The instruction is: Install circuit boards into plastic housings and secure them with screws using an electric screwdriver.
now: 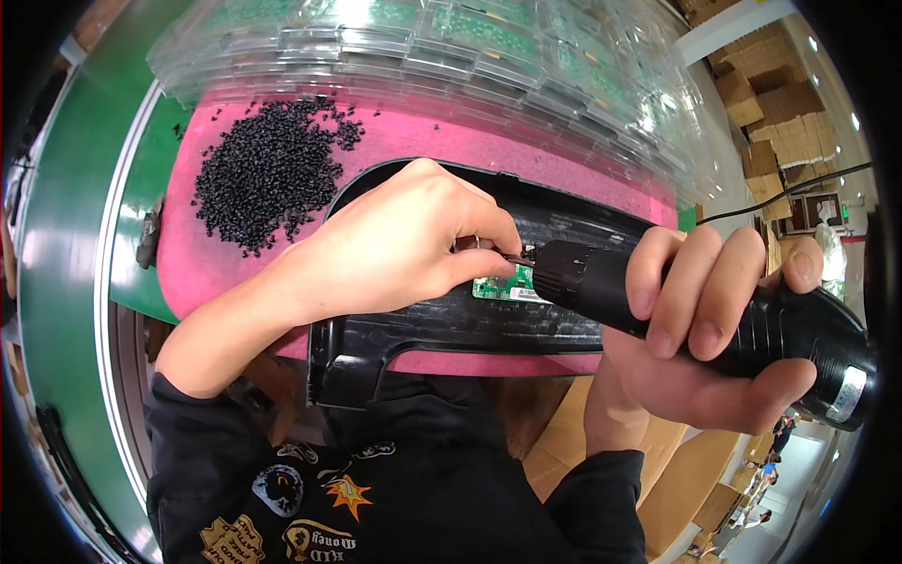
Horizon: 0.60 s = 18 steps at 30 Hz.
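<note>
My right hand (709, 320) is wrapped round a black electric screwdriver (583, 277), held almost level with its tip pointing left. The thin bit reaches the pinched thumb and forefinger of my left hand (413, 240). Whatever sits between those fingertips is too small and covered to make out. Just below them a green circuit board (498, 287) with a white label lies in a long black plastic housing (432, 329). Part of the board is hidden by my left fingers and the screwdriver. The housing rests on a pink mat (183, 254).
A heap of small black screws (268, 174) lies on the mat at the left, a few scattered around it. Clear plastic trays (489, 66) holding green boards are stacked along the far side. A black cable (789, 193) runs at the right. Cardboard boxes (785, 122) stand beyond.
</note>
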Motion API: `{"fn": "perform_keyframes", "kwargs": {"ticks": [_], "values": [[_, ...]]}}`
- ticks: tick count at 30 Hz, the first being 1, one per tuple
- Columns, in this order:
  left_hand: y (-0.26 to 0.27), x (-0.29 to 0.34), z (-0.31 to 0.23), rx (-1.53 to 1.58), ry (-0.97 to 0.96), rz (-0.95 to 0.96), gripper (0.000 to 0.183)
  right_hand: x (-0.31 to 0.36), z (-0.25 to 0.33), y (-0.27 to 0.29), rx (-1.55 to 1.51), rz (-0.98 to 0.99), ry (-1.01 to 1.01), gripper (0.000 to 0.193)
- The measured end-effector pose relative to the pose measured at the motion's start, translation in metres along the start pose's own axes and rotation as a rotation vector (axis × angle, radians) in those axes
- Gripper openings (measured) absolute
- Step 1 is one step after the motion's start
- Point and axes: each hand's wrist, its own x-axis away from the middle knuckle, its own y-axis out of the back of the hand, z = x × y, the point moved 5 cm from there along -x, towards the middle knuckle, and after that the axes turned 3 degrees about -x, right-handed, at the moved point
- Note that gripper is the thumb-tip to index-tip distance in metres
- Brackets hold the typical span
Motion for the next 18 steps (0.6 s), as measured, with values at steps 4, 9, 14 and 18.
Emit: {"fn": "perform_keyframes", "kwargs": {"ticks": [4, 9, 14, 18], "values": [[-0.005, 0.003, 0.003, -0.045, -0.16, 0.032, 0.013, -0.001, -0.004, -0.002, 0.031, 0.117, -0.053, 0.051], [-0.006, 0.001, 0.003, -0.083, -0.127, 0.041, 0.012, 0.018, -0.014, -0.001, 0.202, -0.113, -0.277, 0.053], [0.002, 0.003, 0.007, -0.198, 0.055, 0.069, 0.018, 0.024, -0.022, -0.001, 0.233, -0.118, -0.336, 0.051], [0.001, 0.005, 0.011, -0.221, 0.05, 0.035, 0.017, 0.029, -0.029, 0.004, 0.051, -0.102, -0.358, 0.047]]}}
